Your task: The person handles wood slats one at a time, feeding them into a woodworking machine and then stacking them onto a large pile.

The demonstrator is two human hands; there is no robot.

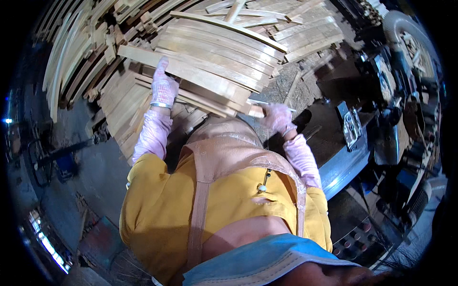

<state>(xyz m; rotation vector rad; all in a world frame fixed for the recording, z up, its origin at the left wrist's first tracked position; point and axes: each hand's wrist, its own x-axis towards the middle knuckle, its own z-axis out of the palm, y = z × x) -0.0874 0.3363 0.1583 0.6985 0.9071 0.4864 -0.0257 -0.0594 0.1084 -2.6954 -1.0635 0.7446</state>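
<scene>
A bundle of long pale wooden slats (217, 59) lies across my front, tilted down to the right. My left hand (163, 86), in a pink glove, presses flat against the near edge of the bundle's left end. My right hand (279, 118), also gloved, grips the lower right end of the bundle from below. Both forearms wear pink sleeves over a yellow top and a tan apron.
More slats are heaped in stacks (86, 52) at the left and behind (305, 28). A dark metal machine table (343, 157) with a latch stands at the right, with machinery (405, 86) beyond it. Sawdust covers the floor (291, 81) ahead.
</scene>
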